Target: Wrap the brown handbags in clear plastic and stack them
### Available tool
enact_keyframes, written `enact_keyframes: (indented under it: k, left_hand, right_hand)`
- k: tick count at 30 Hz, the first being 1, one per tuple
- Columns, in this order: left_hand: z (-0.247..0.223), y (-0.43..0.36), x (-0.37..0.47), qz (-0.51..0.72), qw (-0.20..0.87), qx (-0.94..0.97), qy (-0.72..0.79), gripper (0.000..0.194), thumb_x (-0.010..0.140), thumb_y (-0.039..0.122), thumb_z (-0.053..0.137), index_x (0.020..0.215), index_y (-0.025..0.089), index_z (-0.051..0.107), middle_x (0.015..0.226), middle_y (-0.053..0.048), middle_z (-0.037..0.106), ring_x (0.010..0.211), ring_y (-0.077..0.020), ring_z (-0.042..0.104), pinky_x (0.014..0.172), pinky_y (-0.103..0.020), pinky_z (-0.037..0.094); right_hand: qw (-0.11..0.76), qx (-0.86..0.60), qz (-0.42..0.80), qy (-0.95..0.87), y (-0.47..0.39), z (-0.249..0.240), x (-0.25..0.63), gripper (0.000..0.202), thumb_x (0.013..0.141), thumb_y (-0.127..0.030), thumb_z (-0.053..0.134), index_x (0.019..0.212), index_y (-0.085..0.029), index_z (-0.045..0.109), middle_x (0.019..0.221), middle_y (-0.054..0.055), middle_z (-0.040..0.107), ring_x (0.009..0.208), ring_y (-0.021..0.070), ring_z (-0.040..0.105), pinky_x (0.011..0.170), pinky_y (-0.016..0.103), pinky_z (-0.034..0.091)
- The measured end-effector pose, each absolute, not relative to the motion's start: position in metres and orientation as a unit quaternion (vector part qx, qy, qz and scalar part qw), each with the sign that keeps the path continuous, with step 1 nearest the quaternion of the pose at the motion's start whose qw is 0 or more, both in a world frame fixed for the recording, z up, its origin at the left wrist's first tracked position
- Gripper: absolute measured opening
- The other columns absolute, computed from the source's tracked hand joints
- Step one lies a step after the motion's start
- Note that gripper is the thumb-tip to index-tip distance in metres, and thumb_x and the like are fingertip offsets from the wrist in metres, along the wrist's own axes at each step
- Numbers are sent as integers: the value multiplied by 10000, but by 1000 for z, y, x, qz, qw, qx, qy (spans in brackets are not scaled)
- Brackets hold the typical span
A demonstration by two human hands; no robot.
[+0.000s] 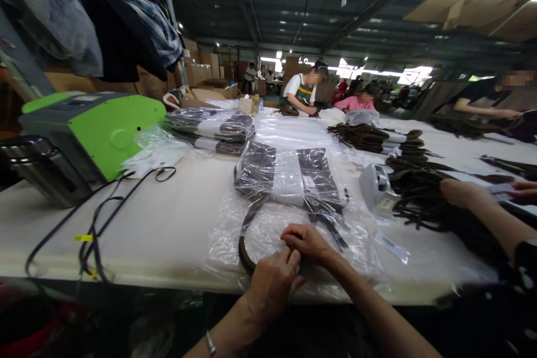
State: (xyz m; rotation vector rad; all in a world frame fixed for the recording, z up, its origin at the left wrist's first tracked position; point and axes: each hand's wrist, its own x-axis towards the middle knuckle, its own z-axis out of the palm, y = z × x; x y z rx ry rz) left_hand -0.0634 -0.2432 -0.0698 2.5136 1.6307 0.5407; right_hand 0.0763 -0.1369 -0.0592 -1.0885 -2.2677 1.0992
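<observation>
A dark brown folded fabric item (321, 170) with a white paper band (288, 173) lies on the table in front of me, inside a transparent plastic bag (226, 235). From its near side a dark strap (244, 240) loops toward me, over the plastic. My left hand (274, 277) is closed, with its fingers pinched on the strap near the table's front edge. Touching it, my right hand (308, 241) also has its fingers closed around the strap. The strap's end is hidden between my fingers. A second dark strap (331, 229) lies to the right under the plastic.
Left stand a green machine (117, 134), a steel flask (46, 170) and loose dark cords (94, 229). Wrapped bundles (210, 126) lie behind. Right are a white tape dispenser (380, 190), dark fabric stacks (373, 140) and a co-worker's hand (465, 193). Others work farther back.
</observation>
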Motion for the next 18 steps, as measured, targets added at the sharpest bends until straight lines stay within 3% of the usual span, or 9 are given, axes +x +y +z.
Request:
enact_keyframes:
  k: [8,11,15,18]
  left_hand:
    - [-49,-241,-62,123,66,803,579,241,847,185,577,1087,200,566,1154,-87,635,873,-223,693,705,-325,575]
    - [-59,-245,-73,126,50,808,573,223,803,153,581,1022,197,577,1051,-66,662,843,-224,686,692,-320,568]
    - [-99,-239,-107,185,-85,834,512,202,731,153,643,906,209,560,900,-38,679,800,-214,663,688,-283,552]
    - [-121,-226,-127,268,-213,843,414,204,778,125,605,953,222,564,890,-23,703,740,-186,661,672,-260,547]
  right_hand:
    - [278,-405,331,-806,-143,-76,76,226,884,-328,485,881,-213,680,804,24,707,751,179,645,718,273,464]
    - [313,-421,302,-796,-146,-82,78,277,913,-394,471,891,-211,678,754,31,692,707,182,641,701,278,459]
    - [303,-431,307,-792,-146,-83,77,316,909,-430,480,824,-202,681,677,19,669,655,173,623,662,266,441]
    - [262,-425,357,-790,-143,-78,70,279,882,-417,521,823,-208,696,705,12,692,670,164,627,643,251,430]
